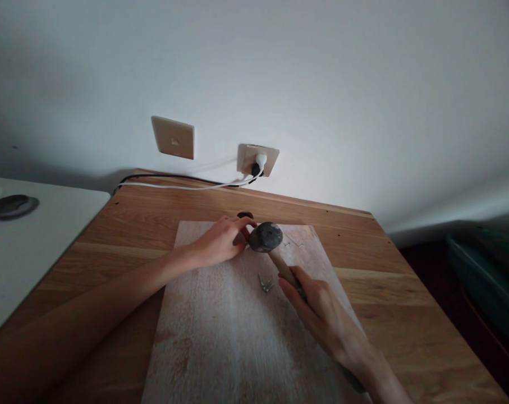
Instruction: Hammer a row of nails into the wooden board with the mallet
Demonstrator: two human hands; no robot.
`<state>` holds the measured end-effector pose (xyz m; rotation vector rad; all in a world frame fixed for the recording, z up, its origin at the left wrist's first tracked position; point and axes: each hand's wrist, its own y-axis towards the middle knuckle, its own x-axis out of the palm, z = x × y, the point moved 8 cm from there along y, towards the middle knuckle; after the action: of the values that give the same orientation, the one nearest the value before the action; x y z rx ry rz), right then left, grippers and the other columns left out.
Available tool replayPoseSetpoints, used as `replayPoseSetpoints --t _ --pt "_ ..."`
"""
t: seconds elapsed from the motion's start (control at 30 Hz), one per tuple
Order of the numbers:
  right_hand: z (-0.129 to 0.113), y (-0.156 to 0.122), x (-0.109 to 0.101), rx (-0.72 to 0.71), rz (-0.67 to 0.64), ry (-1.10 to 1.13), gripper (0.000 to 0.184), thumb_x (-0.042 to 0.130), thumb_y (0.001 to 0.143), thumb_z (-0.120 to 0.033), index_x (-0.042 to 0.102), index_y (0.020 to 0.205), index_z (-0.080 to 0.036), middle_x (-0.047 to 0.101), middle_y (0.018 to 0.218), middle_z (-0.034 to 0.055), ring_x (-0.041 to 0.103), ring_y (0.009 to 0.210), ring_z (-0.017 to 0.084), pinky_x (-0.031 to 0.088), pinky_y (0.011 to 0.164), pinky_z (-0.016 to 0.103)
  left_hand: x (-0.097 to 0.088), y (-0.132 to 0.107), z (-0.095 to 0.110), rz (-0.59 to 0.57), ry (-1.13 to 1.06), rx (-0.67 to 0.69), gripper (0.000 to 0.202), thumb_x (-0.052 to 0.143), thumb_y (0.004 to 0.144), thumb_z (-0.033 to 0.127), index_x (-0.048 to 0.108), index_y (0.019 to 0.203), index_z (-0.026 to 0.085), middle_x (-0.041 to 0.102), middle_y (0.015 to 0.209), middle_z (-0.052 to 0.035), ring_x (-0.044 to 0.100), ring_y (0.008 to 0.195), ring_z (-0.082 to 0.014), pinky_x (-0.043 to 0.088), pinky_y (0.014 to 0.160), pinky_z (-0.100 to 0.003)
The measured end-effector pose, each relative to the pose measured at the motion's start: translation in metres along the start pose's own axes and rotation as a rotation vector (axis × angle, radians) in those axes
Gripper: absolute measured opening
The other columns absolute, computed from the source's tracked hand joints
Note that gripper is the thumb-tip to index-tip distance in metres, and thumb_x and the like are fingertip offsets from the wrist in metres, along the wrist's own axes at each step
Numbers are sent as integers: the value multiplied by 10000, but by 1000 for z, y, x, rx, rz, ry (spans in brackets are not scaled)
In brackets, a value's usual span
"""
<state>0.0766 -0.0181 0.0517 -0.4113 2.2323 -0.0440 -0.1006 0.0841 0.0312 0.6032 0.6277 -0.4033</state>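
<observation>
A pale wooden board (220, 331) lies flat on a wooden table (406, 314). My right hand (321, 317) is wrapped round the wooden handle of a hammer (266, 237), whose dark metal head hangs just above the board's far end. My left hand (221, 240) rests on the board right beside the hammer head, fingers pinched together on something too small to make out. A few loose nails (265, 285) lie on the board between my hands, and more nails (294, 243) lie behind the hammer head.
The table stands against a white wall with a blank plate (173, 137) and a socket (257, 159) holding plugs; black and white cables (182, 183) run along the back edge. A white surface (35, 241) with a round dark object (12, 205) adjoins the left. Dark floor lies right.
</observation>
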Motion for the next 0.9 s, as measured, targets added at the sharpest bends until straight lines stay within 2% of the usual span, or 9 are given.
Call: replayPoseSetpoints --t 0.17,0.27,0.33,0.4,0.53,0.63,0.77,0.83,0.9 --pt "6 -4 0 32 -1 -14 321 435 1065 -490 587 935 -240 662 686 -2 641 608 192 442 582 291 1 -1 -1 -23 -16 -4 518 658 729 -26 634 1190 207 759 1074 -51 720 1049 -254 522 974 -411" --pt "17 -14 -3 68 5 3 356 432 1078 -523 635 1055 -233 706 748 11 683 678 204 469 616 292 -3 -4 5 -9 14 6 447 690 724 51 592 1128 215 692 1147 -70 665 1099 -269 521 968 -421" --pt "29 -23 -6 109 14 24 383 436 1076 -548 652 1100 -232 715 745 7 687 664 201 474 598 284 -5 -7 16 2 73 38 369 701 737 111 566 1065 215 646 1153 -82 627 1106 -278 514 965 -430" --pt "42 -33 -4 154 3 59 410 430 1075 -565 664 1085 -229 722 737 9 690 645 198 482 576 275 -2 -9 34 -36 118 127 297 704 764 140 561 1014 214 637 1109 -81 615 1076 -272 502 965 -422" --pt "66 -45 -3 199 78 43 404 472 1059 -562 685 1133 -226 785 877 53 751 818 254 561 685 306 21 -21 75 -242 181 418 172 700 851 115 611 957 216 703 986 -50 647 973 -235 485 919 -371" --pt "75 -48 -5 166 174 -8 407 535 1020 -576 711 1162 -238 812 1007 89 765 945 311 610 764 358 31 -29 90 -318 287 525 112 662 931 104 641 927 214 715 871 -35 665 885 -218 476 857 -358" --pt "81 -50 -3 133 199 -25 376 557 1003 -582 738 1124 -275 820 1098 97 766 1022 337 635 855 412 35 -31 96 -357 400 558 172 562 1016 101 657 921 209 675 779 -22 642 783 -197 473 788 -343" --pt "83 -51 -3 125 199 -17 376 550 1004 -584 741 1135 -289 817 1142 98 760 1053 341 635 893 430 31 -29 94 -358 383 535 158 557 1020 95 674 994 198 695 836 -34 655 842 -207 491 808 -341" --pt "84 -52 -3 117 201 -5 391 559 996 -592 737 1173 -293 811 1182 100 751 1090 345 632 922 442 19 -24 84 -307 322 456 197 549 1018 81 681 1121 184 709 945 -56 665 909 -209 513 829 -330"
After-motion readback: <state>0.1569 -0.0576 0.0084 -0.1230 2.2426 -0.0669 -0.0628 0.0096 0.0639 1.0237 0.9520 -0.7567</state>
